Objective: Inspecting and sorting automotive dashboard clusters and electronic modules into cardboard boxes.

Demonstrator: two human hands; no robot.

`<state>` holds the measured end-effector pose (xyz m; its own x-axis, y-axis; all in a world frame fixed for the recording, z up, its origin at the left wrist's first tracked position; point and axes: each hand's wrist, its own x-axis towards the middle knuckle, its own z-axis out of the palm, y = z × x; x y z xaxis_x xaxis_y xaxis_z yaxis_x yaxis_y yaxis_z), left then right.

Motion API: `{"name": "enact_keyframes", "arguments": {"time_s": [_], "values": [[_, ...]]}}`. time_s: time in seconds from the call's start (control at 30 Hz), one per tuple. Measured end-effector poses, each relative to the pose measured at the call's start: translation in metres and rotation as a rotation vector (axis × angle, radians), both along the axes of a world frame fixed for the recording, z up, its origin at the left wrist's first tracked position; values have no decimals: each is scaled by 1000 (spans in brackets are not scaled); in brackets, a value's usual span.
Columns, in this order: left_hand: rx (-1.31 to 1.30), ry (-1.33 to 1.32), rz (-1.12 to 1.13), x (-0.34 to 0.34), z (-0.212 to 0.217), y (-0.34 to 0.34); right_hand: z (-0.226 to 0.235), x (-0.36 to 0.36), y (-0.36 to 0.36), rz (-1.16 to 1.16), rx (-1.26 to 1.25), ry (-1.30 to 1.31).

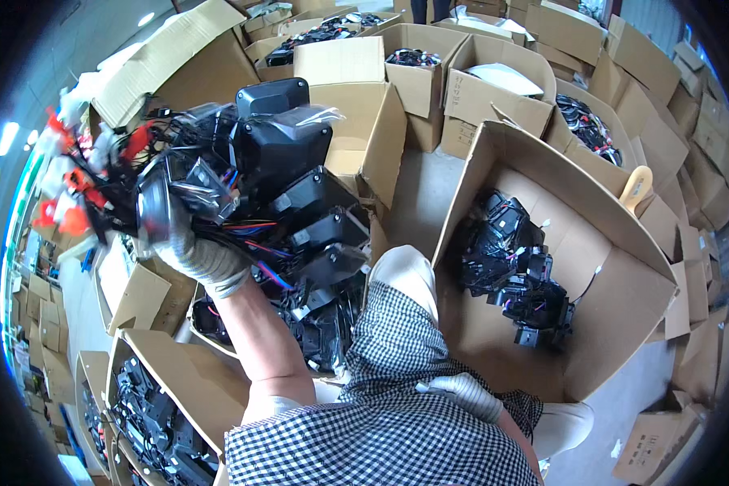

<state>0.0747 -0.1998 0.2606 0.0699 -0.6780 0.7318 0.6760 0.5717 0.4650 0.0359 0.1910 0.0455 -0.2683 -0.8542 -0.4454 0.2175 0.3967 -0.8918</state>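
Note:
My left hand [206,263], in a whitish work glove, is raised over the box on the left with its fingers closed round a wire harness [125,174]. The harness is a tangle of black cables with red and white connectors, smeared by motion at its outer end. Black plastic housings [283,150] with clear wrap and coloured wires are piled just beyond and beside this hand. My right hand [466,395], gloved too, lies against the checked apron [405,340] at my lap. Its fingers are curled together, and what they hold, if anything, is hidden.
Right of my knees, a large open carton [616,308] contains several black wired units [510,267]. A wooden-looking handle [636,188] stands at its far edge. Another carton [194,381] at lower left holds black parts. More open cartons [494,81] crowd the far side.

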Motion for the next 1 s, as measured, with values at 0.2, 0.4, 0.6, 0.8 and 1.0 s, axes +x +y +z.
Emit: {"name": "enact_keyframes", "arguments": {"time_s": [0.2, 0.4, 0.6, 0.8, 1.0], "values": [[140, -276, -227, -46, 10, 30, -10, -5, 3, -44, -104, -20], [426, -317, -473, -61, -44, 1, -30, -1, 8, 22, -224, 178], [93, -135, -134, -41, -33, 33, -39, 1, 14, -53, -72, -223], [-337, -884, -100, -3, -105, 105, 14, -15, 5, -132, -77, 429], [-894, -1081, -41, -9, -196, 153, 2, -48, 20, -968, -313, 46]]}}
